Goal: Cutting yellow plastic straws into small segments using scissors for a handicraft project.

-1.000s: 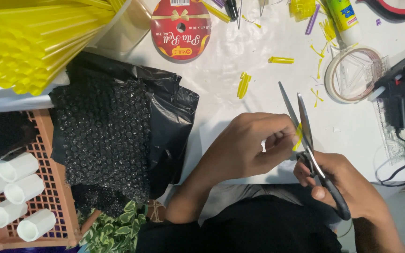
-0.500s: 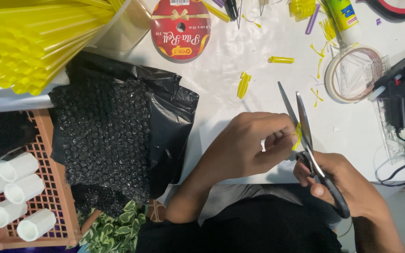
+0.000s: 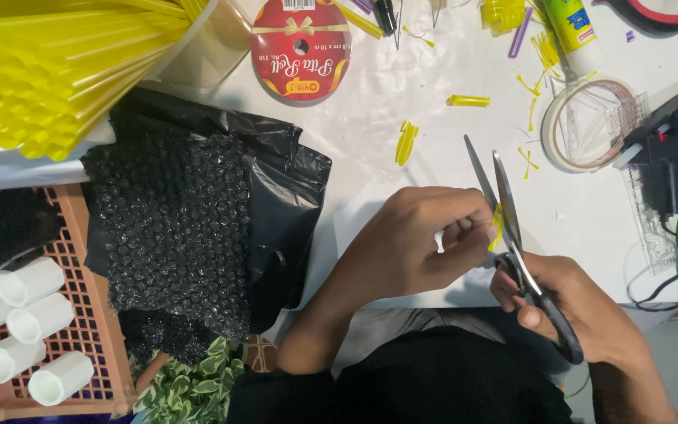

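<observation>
My left hand [image 3: 417, 239] pinches a small yellow straw piece [image 3: 497, 226] by its fingertips over the white table. My right hand [image 3: 570, 302] grips black-handled scissors [image 3: 504, 212]. Their blades stand slightly apart and point away from me, right beside the yellow piece. Two cut yellow straw pieces [image 3: 405, 143] lie on the table just beyond my left hand, and another one [image 3: 468, 100] lies farther off.
A bundle of long yellow straws [image 3: 49, 71] fills the top left. Black bubble wrap [image 3: 174, 228] covers the left side. A red ribbon spool [image 3: 300, 49], tape roll [image 3: 586, 122], black glue gun [image 3: 668, 145], glue stick [image 3: 570, 23], orange crate [image 3: 64, 314] with white tubes [image 3: 29, 330].
</observation>
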